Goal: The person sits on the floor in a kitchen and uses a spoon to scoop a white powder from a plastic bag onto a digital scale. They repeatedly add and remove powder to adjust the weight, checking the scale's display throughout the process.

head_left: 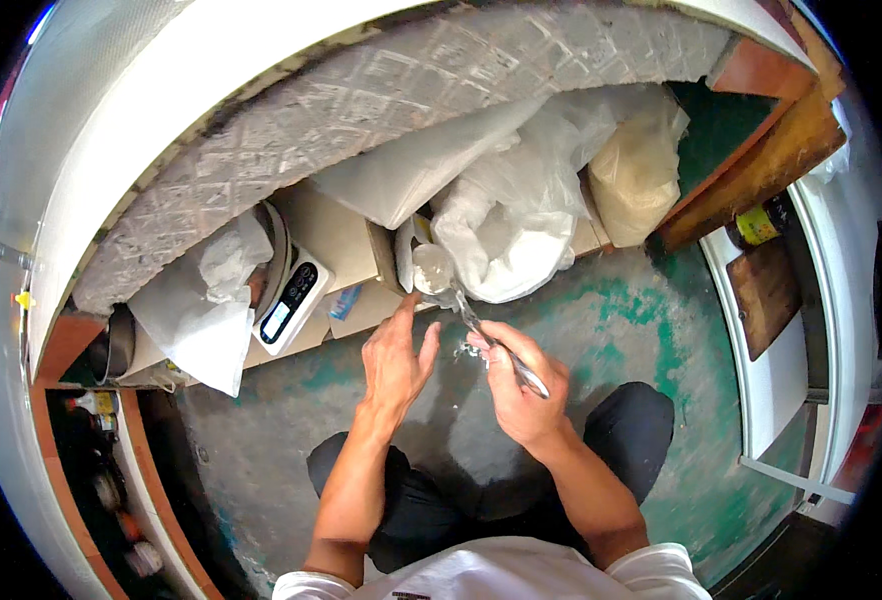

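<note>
My right hand [529,392] grips the handle of a metal spoon [467,312] whose far end carries a heap of white powder [432,268]. Just left of the spoon, my left hand [393,357] is open, fingers pointing forward, with nothing in it. Its fingertips are close to the heaped end; whether they touch cannot be told. Right behind the spoon stands an open white bag [501,262] with clear plastic around its mouth and white contents inside. White specks lie on the floor and on my right fingers.
A digital scale [293,305] with a lit display sits left, next to a plastic bag [196,310] over a round pan. A bag of yellowish contents [633,190] stands back right. The stone-patterned counter edge [381,110] overhangs the shelf. Wooden boards [764,300] lean right.
</note>
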The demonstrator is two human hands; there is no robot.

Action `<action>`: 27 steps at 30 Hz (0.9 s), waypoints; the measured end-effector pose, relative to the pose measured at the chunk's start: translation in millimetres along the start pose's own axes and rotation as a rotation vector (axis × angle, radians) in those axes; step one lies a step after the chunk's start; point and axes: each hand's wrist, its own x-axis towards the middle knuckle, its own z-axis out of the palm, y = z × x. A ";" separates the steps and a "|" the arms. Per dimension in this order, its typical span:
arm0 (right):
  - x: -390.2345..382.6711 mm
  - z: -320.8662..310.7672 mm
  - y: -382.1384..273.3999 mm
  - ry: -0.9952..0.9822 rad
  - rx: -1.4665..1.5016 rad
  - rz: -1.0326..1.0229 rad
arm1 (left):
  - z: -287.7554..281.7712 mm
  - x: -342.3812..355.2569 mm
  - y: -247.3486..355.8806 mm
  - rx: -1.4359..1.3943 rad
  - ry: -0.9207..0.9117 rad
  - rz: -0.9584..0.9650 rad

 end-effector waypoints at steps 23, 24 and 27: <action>2.1 26.3 -161.5 0.145 0.192 -0.075 | -13.6 -17.6 -6.4 -0.116 0.021 0.078; 5.0 37.5 -164.4 0.111 0.221 -0.075 | -17.6 -19.0 -7.4 -0.133 0.012 0.064; 9.2 72.0 -166.8 0.027 0.238 -0.061 | -29.4 -26.0 -11.6 -0.142 -0.014 0.069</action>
